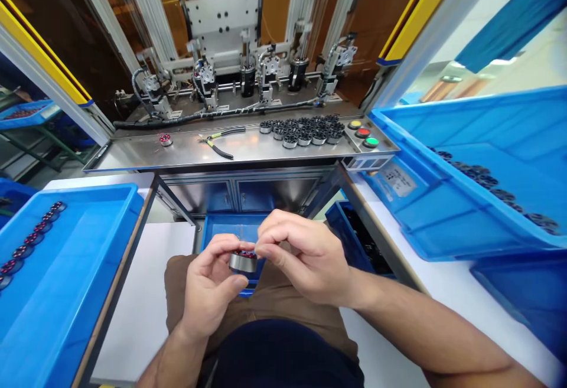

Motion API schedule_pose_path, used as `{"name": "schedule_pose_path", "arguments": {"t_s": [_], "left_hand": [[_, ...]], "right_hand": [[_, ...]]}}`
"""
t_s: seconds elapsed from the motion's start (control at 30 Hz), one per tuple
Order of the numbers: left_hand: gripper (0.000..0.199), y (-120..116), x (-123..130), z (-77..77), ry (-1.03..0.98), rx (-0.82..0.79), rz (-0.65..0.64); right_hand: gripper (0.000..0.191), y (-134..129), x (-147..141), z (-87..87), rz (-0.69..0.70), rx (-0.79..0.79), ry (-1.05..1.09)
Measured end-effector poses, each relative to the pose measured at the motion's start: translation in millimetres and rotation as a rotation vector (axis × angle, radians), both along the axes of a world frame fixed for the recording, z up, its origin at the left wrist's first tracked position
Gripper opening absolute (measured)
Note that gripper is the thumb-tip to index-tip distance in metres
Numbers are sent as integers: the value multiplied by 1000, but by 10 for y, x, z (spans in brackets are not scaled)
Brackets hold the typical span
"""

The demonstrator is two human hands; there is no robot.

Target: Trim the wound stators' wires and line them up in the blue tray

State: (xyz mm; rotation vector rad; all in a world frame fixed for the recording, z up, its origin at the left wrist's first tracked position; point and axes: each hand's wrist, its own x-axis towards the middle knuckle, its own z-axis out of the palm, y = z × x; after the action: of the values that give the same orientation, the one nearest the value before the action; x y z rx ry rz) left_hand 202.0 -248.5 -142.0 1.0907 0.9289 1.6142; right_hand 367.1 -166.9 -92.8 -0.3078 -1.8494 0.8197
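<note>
My left hand (211, 284) grips a small round motor (243, 262) above my lap. It has a smooth silver ring, and red and dark parts show on its top. My right hand (305, 252) is closed in a pinch at the motor's right upper edge. Whatever lies between those fingertips is too small to make out. Beyond the hands, a metal ledge (186, 153) holds a similar motor (165, 140) with red on top, a pair of pliers (220, 142) with black and yellow-green handles, and several black-topped silver motors (305, 137) in rows.
A blue bin (110, 222) with a line of motors stands at left. Another large blue bin (425, 199) with dark motors is at right. Machine fixtures (206, 78) rise behind the ledge, with yellow, red and green buttons (363, 133) at its right end. A blue crate (339, 217) sits below.
</note>
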Motion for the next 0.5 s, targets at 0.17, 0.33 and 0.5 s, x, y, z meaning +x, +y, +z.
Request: {"name": "schedule_pose_path", "arguments": {"t_s": [0.17,0.33,0.5], "left_hand": [[26,30,-16,5,-39,-8,13],[28,116,-96,7,-99,-16,64],[27,137,-166,21,-158,-26,12]], "right_hand": [[14,-92,-38,-7,-83,-77,32],[32,-332,-180,-159,46,-719,53],[38,-462,-344,-392,394,-1281,227]]}}
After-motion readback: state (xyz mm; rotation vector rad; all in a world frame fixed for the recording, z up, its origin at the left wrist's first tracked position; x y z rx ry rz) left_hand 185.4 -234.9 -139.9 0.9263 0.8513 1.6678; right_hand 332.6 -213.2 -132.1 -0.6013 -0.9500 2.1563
